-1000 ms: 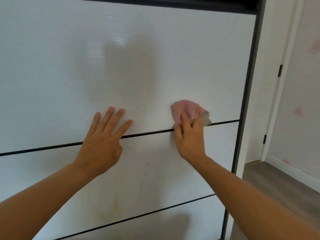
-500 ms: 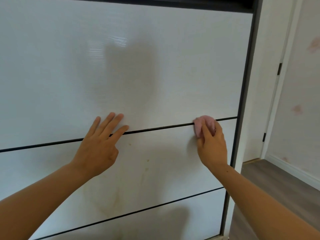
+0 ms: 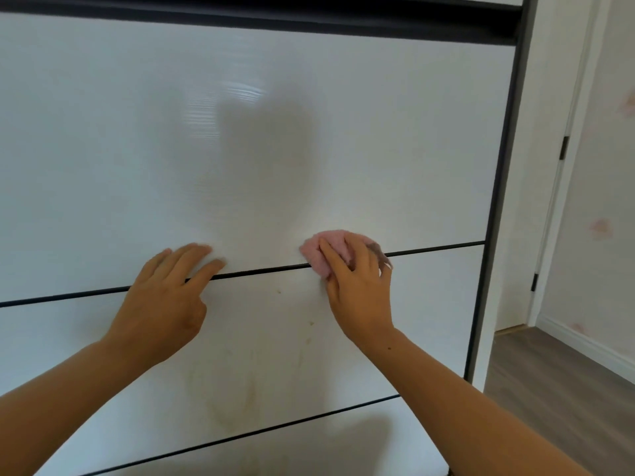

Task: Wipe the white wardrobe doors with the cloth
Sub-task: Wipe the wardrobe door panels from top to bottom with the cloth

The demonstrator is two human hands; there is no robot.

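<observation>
Head view: the right hand, fingers curled over the bunched cloth, has swept back left along the wardrobe door seam; the left hand lies flat, empty. Stains below look untouched.

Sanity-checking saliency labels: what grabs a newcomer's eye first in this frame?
The pink cloth, bunched in the right hand on the dark seam between white wardrobe panels, mid-frame. Next, the left hand flat on the same seam, and yellowish stains on the lower panel.
</observation>
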